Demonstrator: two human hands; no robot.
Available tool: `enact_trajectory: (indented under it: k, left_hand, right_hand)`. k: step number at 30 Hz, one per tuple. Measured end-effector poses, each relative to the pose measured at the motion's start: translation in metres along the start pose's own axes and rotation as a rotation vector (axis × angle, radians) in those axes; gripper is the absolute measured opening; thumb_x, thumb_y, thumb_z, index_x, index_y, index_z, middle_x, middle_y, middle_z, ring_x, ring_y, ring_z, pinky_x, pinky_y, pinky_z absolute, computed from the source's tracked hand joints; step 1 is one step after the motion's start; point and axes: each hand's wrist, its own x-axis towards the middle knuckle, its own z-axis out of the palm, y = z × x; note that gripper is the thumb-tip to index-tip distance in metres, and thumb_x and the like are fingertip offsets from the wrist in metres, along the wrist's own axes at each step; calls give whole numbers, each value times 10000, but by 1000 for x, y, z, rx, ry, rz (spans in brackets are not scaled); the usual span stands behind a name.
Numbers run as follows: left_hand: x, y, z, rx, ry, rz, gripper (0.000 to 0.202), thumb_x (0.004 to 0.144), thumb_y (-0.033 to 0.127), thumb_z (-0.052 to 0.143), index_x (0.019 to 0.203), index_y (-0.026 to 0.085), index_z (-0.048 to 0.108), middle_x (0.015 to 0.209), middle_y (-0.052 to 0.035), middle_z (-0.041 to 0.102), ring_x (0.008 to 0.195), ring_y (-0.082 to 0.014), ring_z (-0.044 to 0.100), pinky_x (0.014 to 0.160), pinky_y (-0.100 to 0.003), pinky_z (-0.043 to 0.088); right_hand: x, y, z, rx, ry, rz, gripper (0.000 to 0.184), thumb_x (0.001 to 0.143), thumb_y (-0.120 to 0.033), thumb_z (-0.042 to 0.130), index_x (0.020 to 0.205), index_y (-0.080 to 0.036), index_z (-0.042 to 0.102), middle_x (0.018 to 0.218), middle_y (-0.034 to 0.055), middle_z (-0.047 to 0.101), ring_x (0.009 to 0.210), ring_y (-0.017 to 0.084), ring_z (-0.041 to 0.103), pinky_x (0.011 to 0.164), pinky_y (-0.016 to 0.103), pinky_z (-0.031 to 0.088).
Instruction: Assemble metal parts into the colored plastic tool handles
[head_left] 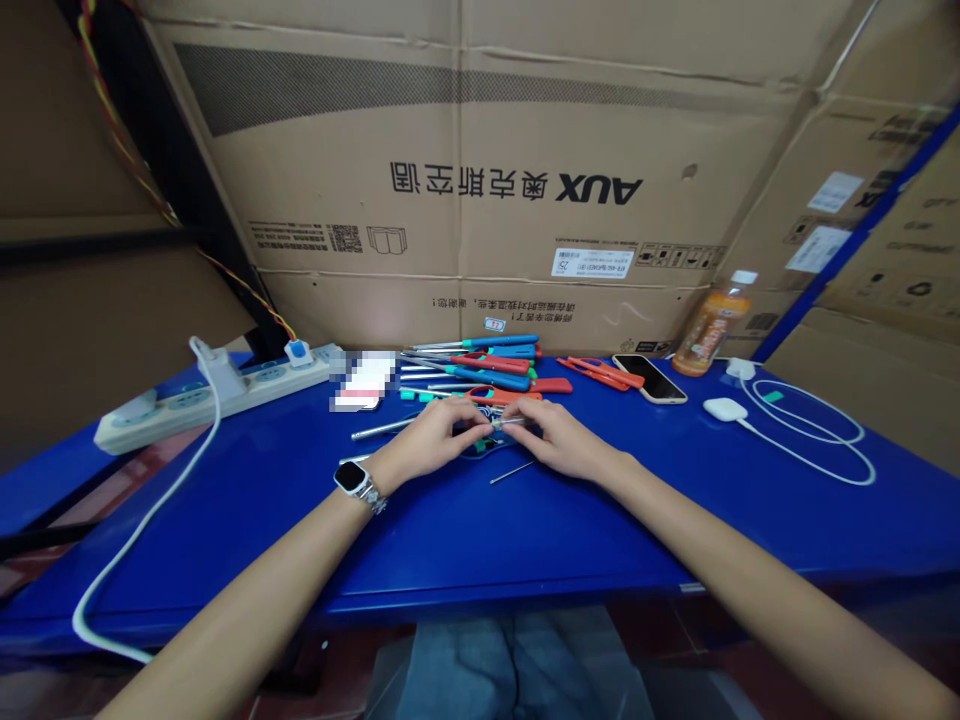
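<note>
My left hand [439,437], with a watch on the wrist, pinches thumb and fingers together at a small piece with thin wires. My right hand [559,437] meets it from the other side, its fingertips closed on a thin metallic piece [513,421]. Their fingers hide most of what is held. Just behind lie several long-nosed lighters with blue handles [501,378] and red handles [551,385], their metal stems pointing left. A loose metal tube [377,431] is beside my left hand. In front of my right fingers rests a thin metal rod [511,474].
A white power strip [259,382] with a charging cable stands at the left. At the right are orange lighter shells [596,372], a phone [651,380], a drink bottle [712,325] and a coiled white cable [847,440]. Cardboard [480,130] walls the blue table's [420,545] back.
</note>
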Motion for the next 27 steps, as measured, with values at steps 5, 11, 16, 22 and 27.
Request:
enact_trajectory:
  k: [5,11,16,22,27]
  left_hand:
    - [-4,-4,0,57,2,-36,221,890,393,628,956,188,678,910,-45,670,866,-205,606,778,-317,468]
    - [-11,-4,-4,174,-82,-40,335,830,453,702,1064,218,656,1081,-58,653,1051,-269,589,910,-385,463]
    - [-11,-4,-5,195,-114,-32,332,860,451,675,1101,223,670,1137,-69,632,1101,-278,585,943,-391,460]
    - [-12,-4,-5,180,-110,-36,412,866,480,658,1186,221,646,1205,-82,620,1131,-288,577,980,-407,452]
    - [-12,-7,-3,155,-105,-10,393,871,504,642,1150,229,681,1122,-76,626,1054,-264,606,933,-372,472]
  right_hand:
    - [1,5,-2,-220,-32,-90,223,999,-341,483,1030,-193,647,1023,75,681,972,205,590,884,359,419]
    - [-1,9,-1,-352,-70,-88,312,1001,-388,467,1063,-199,707,955,80,639,944,206,565,828,352,414]
    - [1,9,-2,-380,-72,-83,334,1001,-382,462,1158,-219,707,966,86,615,900,200,555,793,347,427]
    - [4,13,-1,-321,-75,-105,313,990,-347,490,1152,-213,721,926,83,604,854,196,555,768,339,457]
    - [6,16,0,-269,-69,-119,292,976,-332,521,1150,-217,726,948,85,596,870,196,547,792,346,472]
